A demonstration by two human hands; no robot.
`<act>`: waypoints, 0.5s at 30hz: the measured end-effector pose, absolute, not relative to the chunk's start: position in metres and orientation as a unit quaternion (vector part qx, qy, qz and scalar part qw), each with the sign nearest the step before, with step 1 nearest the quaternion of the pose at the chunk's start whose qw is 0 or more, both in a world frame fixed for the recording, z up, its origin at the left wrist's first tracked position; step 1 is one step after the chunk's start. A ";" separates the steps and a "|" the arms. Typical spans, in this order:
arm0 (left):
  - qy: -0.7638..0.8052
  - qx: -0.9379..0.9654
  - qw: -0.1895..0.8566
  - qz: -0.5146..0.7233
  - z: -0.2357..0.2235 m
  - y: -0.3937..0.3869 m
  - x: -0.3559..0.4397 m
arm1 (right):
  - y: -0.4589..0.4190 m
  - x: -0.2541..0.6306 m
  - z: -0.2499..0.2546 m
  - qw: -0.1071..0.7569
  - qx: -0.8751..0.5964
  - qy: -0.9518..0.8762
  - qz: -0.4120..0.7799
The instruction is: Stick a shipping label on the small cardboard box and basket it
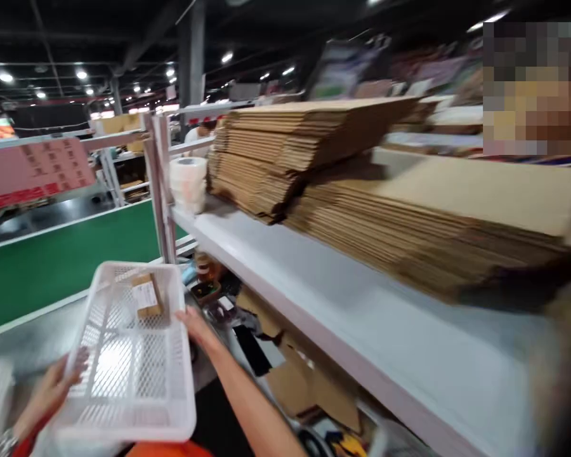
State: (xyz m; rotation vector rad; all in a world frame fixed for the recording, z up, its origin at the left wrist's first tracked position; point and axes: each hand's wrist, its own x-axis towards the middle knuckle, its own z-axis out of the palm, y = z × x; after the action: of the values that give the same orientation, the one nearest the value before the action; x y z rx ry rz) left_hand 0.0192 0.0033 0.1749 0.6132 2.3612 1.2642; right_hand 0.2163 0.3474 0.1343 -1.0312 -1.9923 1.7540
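Observation:
I hold a white plastic mesh basket point(128, 374) with both hands at the lower left of the view. My left hand point(52, 388) grips its left rim and my right hand point(197, 328) grips its right rim. A small brown cardboard box point(146, 295) with a white label lies inside the basket at its far end. The basket is otherwise bare.
A white shelf point(342, 304) runs along the right, loaded with stacks of flattened cardboard point(309, 143) and rolls of tape point(188, 181). Under it lie cardboard scraps and small items point(285, 374). A green conveyor belt point(52, 266) lies to the left. Another person is at the upper right.

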 end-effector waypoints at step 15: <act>0.833 0.229 0.174 0.473 0.122 -0.045 0.034 | 0.274 0.057 0.077 0.098 -0.274 -0.937 0.195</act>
State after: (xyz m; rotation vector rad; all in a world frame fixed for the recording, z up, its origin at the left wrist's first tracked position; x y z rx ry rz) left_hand 0.0338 -0.0452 0.1218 0.6502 2.3611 1.3415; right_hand 0.0569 0.2741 0.0769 -0.8099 -2.7730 0.5758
